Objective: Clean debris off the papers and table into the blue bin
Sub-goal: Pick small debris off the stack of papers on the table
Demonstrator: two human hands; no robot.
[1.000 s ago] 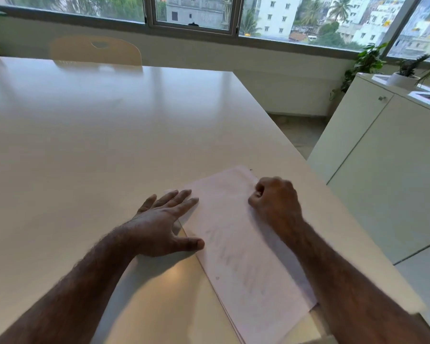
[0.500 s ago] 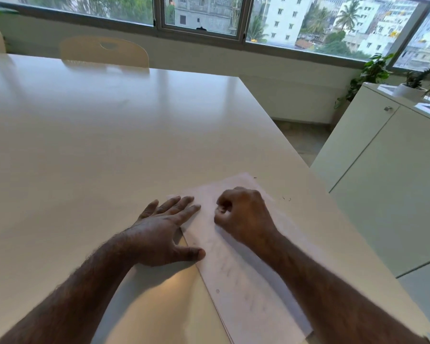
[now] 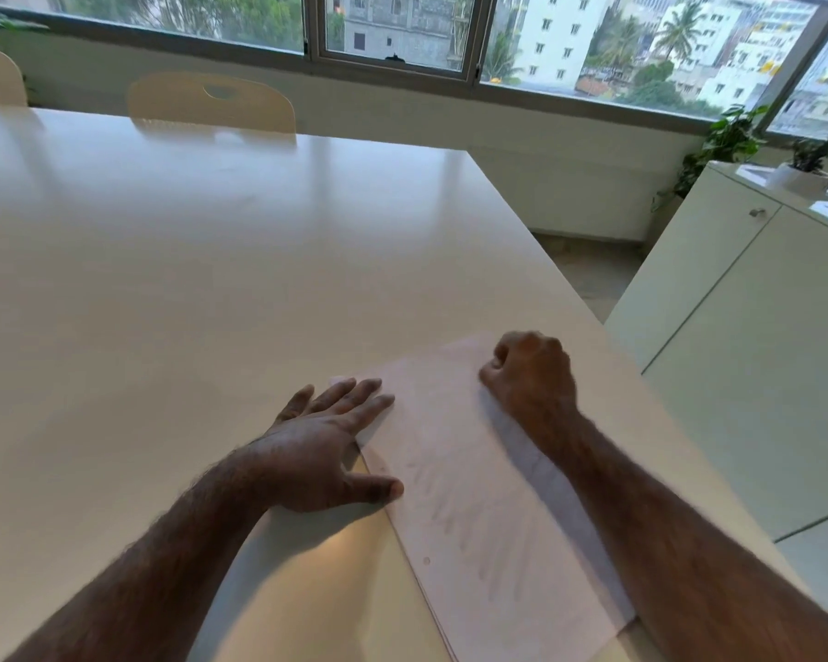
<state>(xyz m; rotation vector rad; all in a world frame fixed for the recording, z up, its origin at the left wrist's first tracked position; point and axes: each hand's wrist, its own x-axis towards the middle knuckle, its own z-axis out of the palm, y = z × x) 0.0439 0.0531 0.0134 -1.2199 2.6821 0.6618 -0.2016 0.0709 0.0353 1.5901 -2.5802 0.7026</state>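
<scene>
A stack of white papers [image 3: 469, 499] with faint writing lies near the right edge of the large white table [image 3: 202, 289]. My left hand [image 3: 326, 446] lies flat with straight fingers, pressing the stack's left edge. My right hand [image 3: 531, 375] is curled into a fist and rests on the far right part of the top sheet, close to the table's right edge. Nothing shows inside the fist. No blue bin is in view, and I cannot make out any debris.
A white cabinet [image 3: 737, 355] stands just right of the table, with a narrow floor gap between. Potted plants [image 3: 727, 140] sit by the window. Two pale chairs [image 3: 211, 105] stand at the table's far side.
My right fist swept left across the paper half a second ago, and it is now back at the right side of the sheet. My left hand stayed pressed on the stack's left edge.
</scene>
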